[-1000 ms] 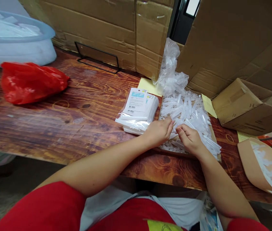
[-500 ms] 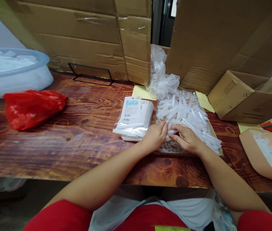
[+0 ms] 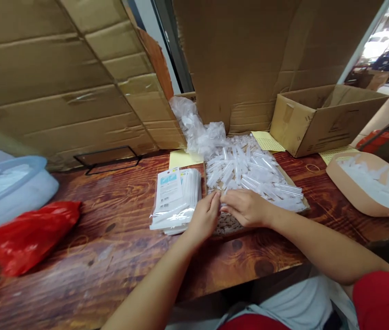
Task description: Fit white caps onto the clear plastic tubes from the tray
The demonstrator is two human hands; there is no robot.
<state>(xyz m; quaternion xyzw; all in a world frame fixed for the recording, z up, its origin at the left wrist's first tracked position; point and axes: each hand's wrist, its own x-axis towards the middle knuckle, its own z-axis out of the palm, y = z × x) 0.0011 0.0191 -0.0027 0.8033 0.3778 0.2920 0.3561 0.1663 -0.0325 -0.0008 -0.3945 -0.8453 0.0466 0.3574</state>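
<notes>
My left hand [image 3: 206, 213] and my right hand [image 3: 244, 207] are drawn together, fingers pinched and almost touching. Whatever is between their fingertips is too small and hidden to name. Both are over the near left part of a shallow cardboard tray [image 3: 304, 202]. Clear plastic tubes and frosted white pieces [image 3: 256, 169] lie heaped in it, with small pieces [image 3: 227, 224] along its near edge. Just left of my left hand stands a stack of clear plastic packets with printed cards [image 3: 177, 197].
A red plastic bag [image 3: 32, 236] and a pale blue tub [image 3: 45, 183] are at left. Behind the tray are crumpled clear bags [image 3: 197, 130] and yellow sheets [image 3: 268, 141]. A cardboard box [image 3: 313, 121] and a tan bin of white pieces [image 3: 348, 192] stand at right.
The view has turned and tilted to the right. My hands, still pinched together, have moved left over the tray toward the packet stack.
</notes>
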